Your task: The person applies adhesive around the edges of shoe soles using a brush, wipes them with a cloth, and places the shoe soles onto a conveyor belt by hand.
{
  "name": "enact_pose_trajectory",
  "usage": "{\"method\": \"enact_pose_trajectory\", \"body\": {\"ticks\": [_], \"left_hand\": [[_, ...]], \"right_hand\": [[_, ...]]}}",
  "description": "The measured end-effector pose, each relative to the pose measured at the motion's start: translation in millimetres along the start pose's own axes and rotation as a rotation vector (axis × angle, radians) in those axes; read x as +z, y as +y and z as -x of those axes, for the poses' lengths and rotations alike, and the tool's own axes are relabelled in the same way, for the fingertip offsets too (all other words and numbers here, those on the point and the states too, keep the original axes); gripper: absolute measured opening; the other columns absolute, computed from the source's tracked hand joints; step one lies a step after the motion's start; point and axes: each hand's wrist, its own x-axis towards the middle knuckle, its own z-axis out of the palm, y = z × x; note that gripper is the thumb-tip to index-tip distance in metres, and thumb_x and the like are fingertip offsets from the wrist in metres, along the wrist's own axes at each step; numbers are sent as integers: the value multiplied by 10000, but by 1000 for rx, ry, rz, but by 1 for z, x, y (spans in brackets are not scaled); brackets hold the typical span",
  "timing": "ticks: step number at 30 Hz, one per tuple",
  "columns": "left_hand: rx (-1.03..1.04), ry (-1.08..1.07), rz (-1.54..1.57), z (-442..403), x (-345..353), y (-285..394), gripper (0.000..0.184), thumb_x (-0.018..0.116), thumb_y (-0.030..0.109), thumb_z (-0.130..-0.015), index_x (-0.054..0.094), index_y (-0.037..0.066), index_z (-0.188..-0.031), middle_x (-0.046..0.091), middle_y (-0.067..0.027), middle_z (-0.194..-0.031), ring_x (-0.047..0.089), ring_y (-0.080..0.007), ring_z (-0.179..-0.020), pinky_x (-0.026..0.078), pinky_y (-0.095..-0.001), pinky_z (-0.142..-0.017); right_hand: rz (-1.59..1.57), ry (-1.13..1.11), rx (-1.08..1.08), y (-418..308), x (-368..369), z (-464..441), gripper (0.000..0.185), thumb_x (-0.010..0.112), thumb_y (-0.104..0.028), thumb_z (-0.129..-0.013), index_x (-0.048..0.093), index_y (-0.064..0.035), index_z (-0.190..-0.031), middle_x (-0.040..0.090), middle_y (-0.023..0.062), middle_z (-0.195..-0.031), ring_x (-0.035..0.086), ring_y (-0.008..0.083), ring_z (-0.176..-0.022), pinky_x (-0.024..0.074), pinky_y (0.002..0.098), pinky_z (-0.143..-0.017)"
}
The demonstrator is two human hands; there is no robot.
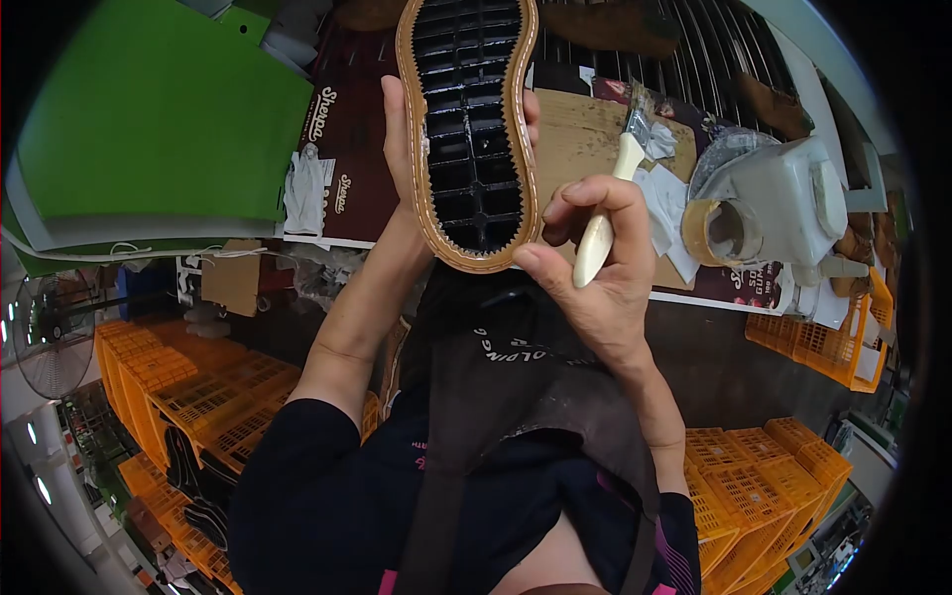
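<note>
A shoe sole, black and ribbed inside a tan stitched rim, is held up with its heel end toward me. My left hand grips it, thumb on the left edge and fingertips showing past the right edge. In my right hand is a brush with a cream handle, its bristles pointing up and away. The handle end hangs between thumb and fingers, and my right thumb tip touches or nearly touches the heel rim. Under the brush lies a stained cardboard sheet.
A green panel stands at left. To the right are a cloudy plastic container, a round tape-wrapped pot and white papers. Brown shoe pieces rest on a slatted rack behind. Orange crates stand on both sides.
</note>
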Motion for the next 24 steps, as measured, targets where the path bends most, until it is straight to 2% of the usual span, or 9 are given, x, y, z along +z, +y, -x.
{"method": "enact_pose_trajectory", "body": {"ticks": [11, 13, 14, 16, 17, 19, 20, 22, 24], "left_hand": [[31, 52, -83, 3, 2, -1, 964, 145, 770, -828, 479, -64, -1179, 572, -187, -1013, 613, -214, -798, 551, -296, -652], [22, 77, -48, 3, 1, 0, 966, 151, 775, -823, 477, -62, -1179, 576, -181, -1013, 612, -219, -796, 553, -318, -654], [-4, 35, 5, 5, 1, 0, 975, 167, 783, -815, 467, -72, -1175, 562, -191, -1035, 617, -228, -818, 557, -333, -652], [-3, -25, 65, 9, -14, 3, 1007, 219, 797, -799, 436, -112, -1175, 516, -221, -1079, 614, -251, -869, 562, -349, -662], [-7, -61, 80, 10, -17, 6, 1013, 229, 798, -797, 413, -112, -1203, 508, -230, -1091, 609, -259, -881, 567, -345, -682], [-19, -79, 86, 14, -25, 9, 975, 233, 761, -828, 375, -104, -1255, 500, -243, -1113, 607, -276, -899, 572, -359, -712], [-6, -43, 87, 16, -25, 10, 960, 235, 747, -839, 366, -103, -1268, 499, -245, -1115, 607, -280, -903, 572, -363, -716], [33, -44, 74, 18, -27, 9, 942, 234, 731, -851, 356, -98, -1282, 504, -249, -1109, 608, -286, -911, 574, -370, -703], [37, -52, 41, 18, -31, 10, 936, 225, 731, -852, 357, -87, -1288, 509, -247, -1101, 608, -284, -912, 576, -368, -688]], "right_hand": [[-3, 22, 14, 8, 1, 2, 491, 782, -37, -714, 461, -44, -1086, 507, 31, -954, 520, 88, -852, 471, 211, -757], [116, 2, -54, 9, -3, 1, 450, 779, -51, -722, 484, -40, -1061, 528, 32, -951, 534, 98, -833, 470, 214, -725], [48, 48, -31, 14, -2, 2, 355, 748, -59, -756, 514, -34, -1022, 556, 33, -878, 547, 103, -801, 465, 221, -700], [261, -19, 2, 19, -18, 4, 252, 682, -55, -825, 507, -27, -1004, 593, 53, -917, 551, 104, -860, 456, 241, -759], [381, 6, 12, 22, -25, 2, 154, 656, -37, -833, 550, -29, -945, 616, 67, -833, 583, 138, -833, 457, 254, -729], [843, -21, -174, 44, -53, -4, 180, 661, -19, -804, 570, -53, -956, 609, 93, -804, 586, 210, -786, 454, 290, -679], [968, -28, -153, 52, -67, -8, 165, 622, 0, -756, 576, -55, -905, 585, 125, -790, 535, 322, -744, 426, 399, -666], [1120, -21, -252, 67, -96, -20, 227, 598, 22, -712, 575, -58, -923, 591, 127, -797, 542, 323, -795, 427, 409, -691], [1287, 28, -248, 74, -114, -27, 266, 574, 20, -685, 578, -61, -938, 599, 134, -813, 545, 329, -813, 430, 416, -702]]}}
